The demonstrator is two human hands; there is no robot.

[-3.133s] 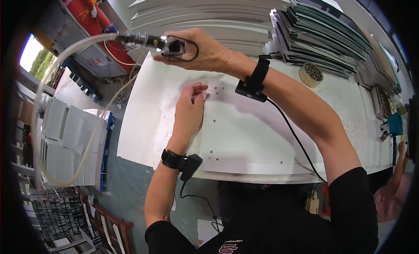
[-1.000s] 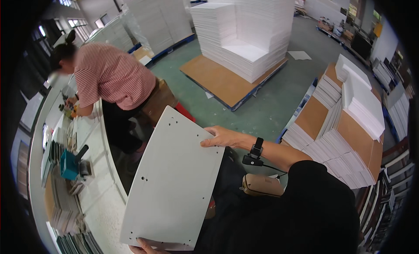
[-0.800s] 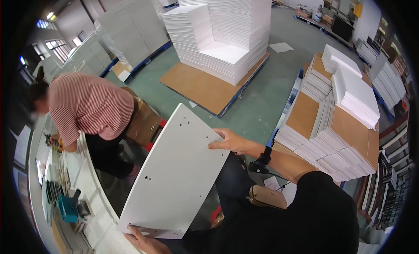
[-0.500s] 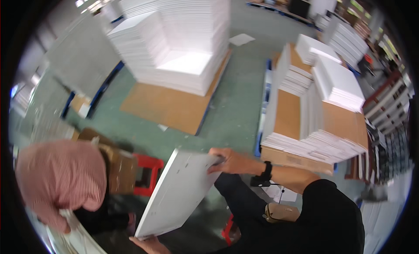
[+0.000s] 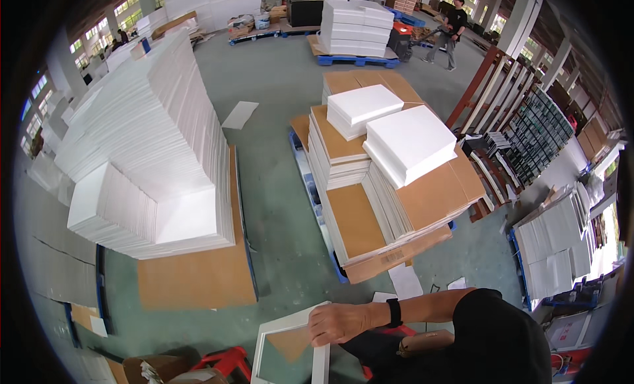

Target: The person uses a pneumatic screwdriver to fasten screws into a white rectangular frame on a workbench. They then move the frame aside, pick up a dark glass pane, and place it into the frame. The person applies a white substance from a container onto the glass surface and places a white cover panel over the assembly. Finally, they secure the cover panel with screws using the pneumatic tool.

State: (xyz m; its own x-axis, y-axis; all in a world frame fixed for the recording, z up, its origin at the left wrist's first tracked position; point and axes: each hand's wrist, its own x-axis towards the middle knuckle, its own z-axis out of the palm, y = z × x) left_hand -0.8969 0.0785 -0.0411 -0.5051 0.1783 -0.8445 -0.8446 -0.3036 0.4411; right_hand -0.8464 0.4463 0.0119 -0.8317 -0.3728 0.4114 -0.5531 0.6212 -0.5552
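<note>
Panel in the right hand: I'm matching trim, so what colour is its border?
The border is white, clearest in the head view.

Lower part of white-framed panel (image 5: pixel 288 355) cut off by the view's bottom edge; clear or mirrored inside, can't tell. Right hand (image 5: pixel 338 322) covers its right rim near the upper corner. Far person (image 5: pixel 454 29) too small for detail.

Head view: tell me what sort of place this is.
Most likely a factory or warehouse floor: a tall stack of thin white boards, a white load on a blue pallet, and rows of pillars point that way.
</note>
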